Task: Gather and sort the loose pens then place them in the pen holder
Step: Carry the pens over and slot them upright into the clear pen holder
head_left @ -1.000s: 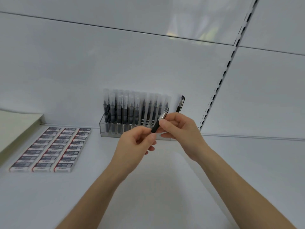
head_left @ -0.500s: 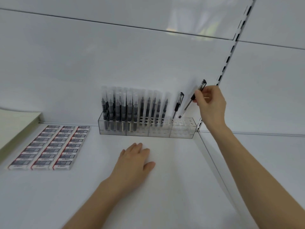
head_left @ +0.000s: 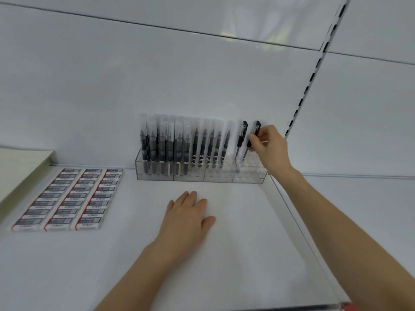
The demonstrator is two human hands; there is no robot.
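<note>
A clear acrylic pen holder (head_left: 157, 176) stands against the back wall of the white shelf. Several black pens with frosted caps (head_left: 179, 140) fill its left and middle sections. At the holder's right section stand two black-capped pens: one (head_left: 241, 138) stands free, the other (head_left: 253, 135) is pinched by my right hand (head_left: 269, 147), its tip down in a hole of the holder. My left hand (head_left: 186, 214) rests flat on the shelf in front of the holder, fingers straight, holding nothing.
Rows of boxed erasers (head_left: 67, 198) lie flat on the shelf at the left. A pale board (head_left: 20, 162) slopes at the far left. A slotted shelf upright (head_left: 307, 86) runs up the wall right of the holder.
My right hand has lowered the tilted black pen into the holder beside the other black-capped pen. My left hand stays flat on the shelf.
</note>
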